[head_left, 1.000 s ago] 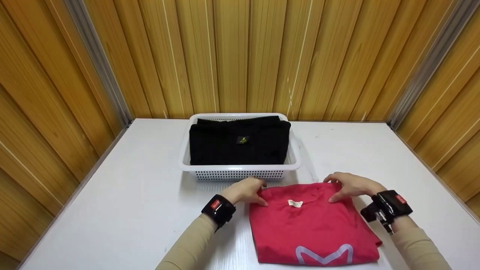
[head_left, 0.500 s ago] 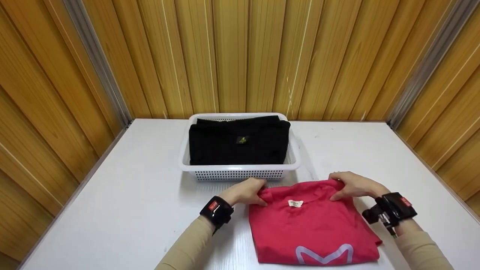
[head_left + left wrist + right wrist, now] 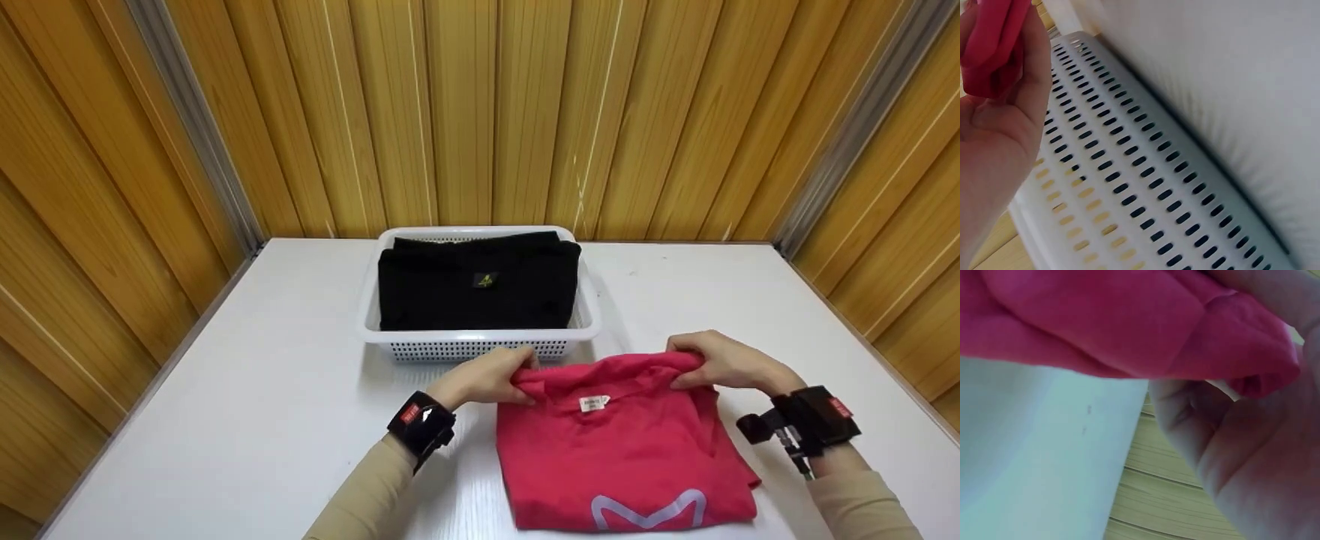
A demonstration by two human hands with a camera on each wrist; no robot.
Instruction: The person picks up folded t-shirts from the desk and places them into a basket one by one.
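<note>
A folded red T-shirt with a white neck label and a pale printed line lies at the front right of the table. My left hand pinches its upper left corner between thumb and fingers. At the upper right corner, my right hand grips the cloth the same way. The shirt's collar edge is raised between the two hands, while its lower part rests on the table. In the left wrist view, a bunched red fold sits inside the left hand. The right wrist view has the red cloth between thumb and fingers.
Just behind the left hand stands a white perforated basket. Folded black clothing with a small yellow-marked label lies in it. Wood-patterned panels enclose the white table at the back and sides.
Both hands have taken hold of the red T-shirt's upper corners and raised its collar edge slightly. The right hand has moved up and to the right; the basket has stayed put.
</note>
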